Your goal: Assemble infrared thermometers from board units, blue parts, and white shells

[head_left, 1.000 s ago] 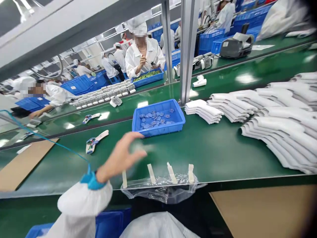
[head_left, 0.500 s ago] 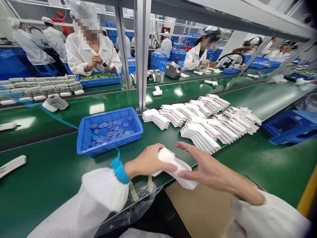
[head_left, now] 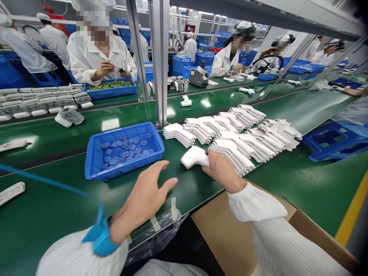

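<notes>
Bright overhead light — white glare on green belts (head_left: 126, 118), dark corner.

Tray (head_left: 125, 174) left — shell stacks (head_left: 230, 147) right — box (head_left: 227, 230) before.

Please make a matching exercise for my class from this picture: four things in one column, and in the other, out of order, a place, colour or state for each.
Things:
1. Left hand
2. Right hand
3. Nearest tray
4. Clear plastic bag

Descriptions:
A. Taped at the edge of the green bench
B. Blue, with small flat pieces inside
C. Fingers spread, holding nothing
D. Gripping a white part

Pairs: 1-C, 2-D, 3-B, 4-A
</notes>
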`<state>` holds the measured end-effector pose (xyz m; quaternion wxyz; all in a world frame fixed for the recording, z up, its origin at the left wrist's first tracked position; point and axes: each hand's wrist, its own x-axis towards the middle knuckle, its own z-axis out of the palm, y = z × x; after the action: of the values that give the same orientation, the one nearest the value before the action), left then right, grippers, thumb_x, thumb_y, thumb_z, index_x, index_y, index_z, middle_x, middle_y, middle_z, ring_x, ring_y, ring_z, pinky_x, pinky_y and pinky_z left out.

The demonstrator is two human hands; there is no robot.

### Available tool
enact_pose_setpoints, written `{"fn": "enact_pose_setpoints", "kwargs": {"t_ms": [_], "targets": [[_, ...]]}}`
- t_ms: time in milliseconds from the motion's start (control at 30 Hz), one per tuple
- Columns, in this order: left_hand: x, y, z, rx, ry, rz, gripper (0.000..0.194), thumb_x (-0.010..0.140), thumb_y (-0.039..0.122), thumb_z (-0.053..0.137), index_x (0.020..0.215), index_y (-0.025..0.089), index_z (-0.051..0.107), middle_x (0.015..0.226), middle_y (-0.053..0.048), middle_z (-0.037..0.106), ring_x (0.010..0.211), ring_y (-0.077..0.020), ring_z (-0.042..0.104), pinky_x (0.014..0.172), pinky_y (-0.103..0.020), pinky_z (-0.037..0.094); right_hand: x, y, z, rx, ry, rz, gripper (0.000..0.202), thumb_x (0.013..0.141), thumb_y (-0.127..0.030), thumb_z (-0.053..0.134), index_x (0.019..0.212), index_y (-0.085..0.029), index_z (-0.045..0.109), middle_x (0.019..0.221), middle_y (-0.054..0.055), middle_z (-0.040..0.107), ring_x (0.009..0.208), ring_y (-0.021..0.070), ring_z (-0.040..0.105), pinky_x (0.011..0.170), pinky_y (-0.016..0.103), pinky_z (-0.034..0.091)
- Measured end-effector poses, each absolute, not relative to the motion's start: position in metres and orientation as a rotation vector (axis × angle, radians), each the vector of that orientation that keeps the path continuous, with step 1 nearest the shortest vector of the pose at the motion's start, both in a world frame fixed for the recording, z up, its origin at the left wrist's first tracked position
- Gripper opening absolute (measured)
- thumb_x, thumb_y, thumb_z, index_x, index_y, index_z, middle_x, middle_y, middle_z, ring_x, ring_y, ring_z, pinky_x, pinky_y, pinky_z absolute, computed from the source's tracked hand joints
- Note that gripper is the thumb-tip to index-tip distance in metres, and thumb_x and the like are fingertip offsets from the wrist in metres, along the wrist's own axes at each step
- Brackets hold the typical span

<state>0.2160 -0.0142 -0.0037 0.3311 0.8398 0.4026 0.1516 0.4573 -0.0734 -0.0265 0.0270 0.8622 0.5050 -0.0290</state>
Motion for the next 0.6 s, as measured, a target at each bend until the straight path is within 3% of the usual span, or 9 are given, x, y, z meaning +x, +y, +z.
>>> {"fn": "enact_pose_setpoints", "kwargs": {"t_ms": [133, 267, 367, 433, 600], "targets": [[0.158, -0.019, -0.010, 2.122, 1.286, 0.348, 0.056, 0.092, 0.059, 0.050, 0.137, 0.027, 0.056, 0.139, -0.004, 0.062, 0.127, -0.0316, 0.058, 0.095, -0.041, 0.054, 0.465, -0.066, -0.026, 2.685, 1.499, -0.087, 0.036, 0.087, -0.039, 0.070, 0.105, -0.009, 0.060, 0.095, 0.018, 0.071, 0.090, 0.0312, 0.071, 0.068, 0.031, 0.043], [0.122, -0.026, -0.017, 2.048, 1.422, 0.304, 0.062, 0.089, 0.067, 0.050, 0.137, 0.030, 0.056, 0.137, -0.006, 0.063, 0.090, -0.0282, 0.072, 0.066, -0.036, 0.058, 0.465, -0.063, -0.026, 2.737, 1.441, -0.085, 0.046, 0.087, -0.046, 0.068, 0.109, -0.006, 0.060, 0.098, 0.020, 0.072, 0.091, 0.0327, 0.071, 0.069, 0.033, 0.046], [0.110, -0.034, -0.022, 2.012, 1.434, 0.339, 0.062, 0.087, 0.068, 0.051, 0.134, 0.028, 0.059, 0.134, -0.008, 0.065, 0.074, -0.0244, 0.071, 0.056, -0.034, 0.055, 0.462, -0.064, -0.025, 2.764, 1.440, -0.079, 0.043, 0.090, -0.045, 0.065, 0.107, -0.005, 0.061, 0.100, 0.021, 0.071, 0.094, 0.0334, 0.071, 0.071, 0.034, 0.047], [0.104, -0.040, -0.024, 2.006, 1.429, 0.365, 0.060, 0.087, 0.067, 0.053, 0.132, 0.028, 0.060, 0.132, -0.008, 0.066, 0.080, -0.0257, 0.072, 0.054, -0.032, 0.055, 0.460, -0.067, -0.024, 2.785, 1.440, -0.073, 0.045, 0.090, -0.046, 0.065, 0.107, -0.004, 0.061, 0.100, 0.023, 0.071, 0.096, 0.0343, 0.070, 0.073, 0.034, 0.047], [0.095, -0.051, -0.030, 2.027, 1.434, 0.384, 0.056, 0.087, 0.065, 0.055, 0.132, 0.031, 0.061, 0.132, -0.005, 0.067, 0.110, -0.0321, 0.068, 0.053, -0.028, 0.054, 0.455, -0.074, -0.024, 2.843, 1.460, -0.023, 0.065, 0.086, -0.041, 0.071, 0.129, 0.000, 0.046, 0.101, 0.022, 0.071, 0.095, 0.0330, 0.070, 0.076, 0.034, 0.048]]}}
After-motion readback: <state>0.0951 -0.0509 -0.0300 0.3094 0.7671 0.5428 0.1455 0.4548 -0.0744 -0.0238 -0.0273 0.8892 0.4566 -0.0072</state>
